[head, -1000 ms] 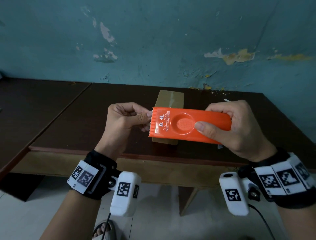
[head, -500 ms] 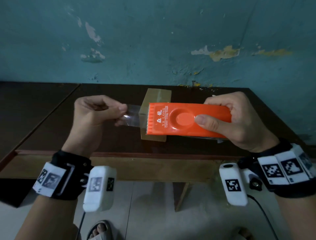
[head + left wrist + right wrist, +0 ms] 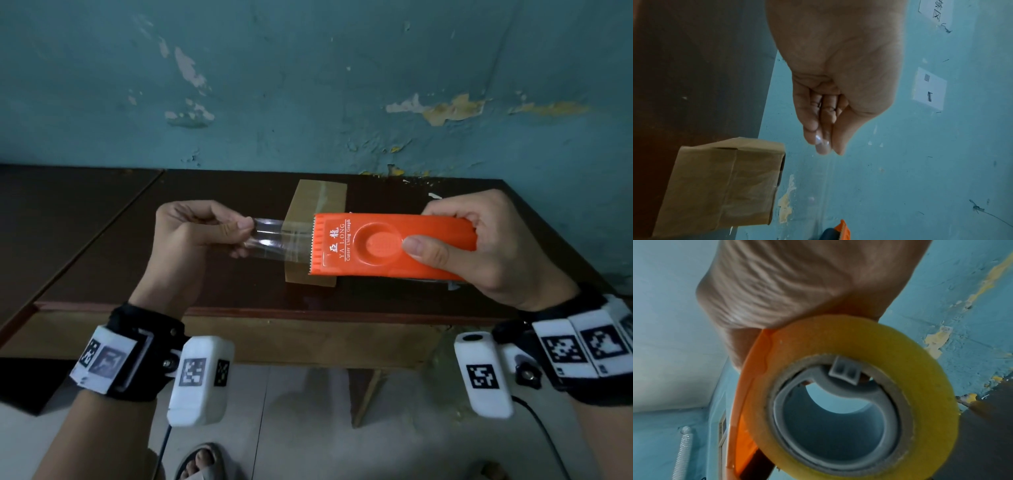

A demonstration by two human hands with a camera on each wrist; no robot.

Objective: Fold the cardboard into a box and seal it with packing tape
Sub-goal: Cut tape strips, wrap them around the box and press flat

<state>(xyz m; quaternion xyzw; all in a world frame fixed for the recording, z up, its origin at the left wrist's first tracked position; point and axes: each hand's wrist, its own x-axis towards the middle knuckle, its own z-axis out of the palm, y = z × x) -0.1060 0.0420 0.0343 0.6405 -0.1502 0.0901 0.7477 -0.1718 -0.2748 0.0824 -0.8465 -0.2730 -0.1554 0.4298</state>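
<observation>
- Cardboard box (image 3: 315, 233) sits folded on the dark table (image 3: 102, 240), near the front edge, long axis running away from the person toward the wall; a tape strip already shows along its top.
- Clear tape strip (image 3: 274, 240) hangs in the air above the box, stretched left-right, so crosswise to the box's long axis.
- Left hand (image 3: 195, 229) pinches the strip's free end between thumb and fingers, left of the box and raised off it.
- Right hand (image 3: 493, 246) grips the orange tape dispenser (image 3: 387, 246), thumb on top, toothed edge facing left right over the box; yellowish tape roll (image 3: 849, 395) sits under it in the right wrist view.
- Both hands sit about equally near the box, which lies below and between them.
- Judgement: next move needs the strip lowered onto the box; strip probably has to be turned or box rotated to follow a seam, cannot tell which seam is open.
</observation>
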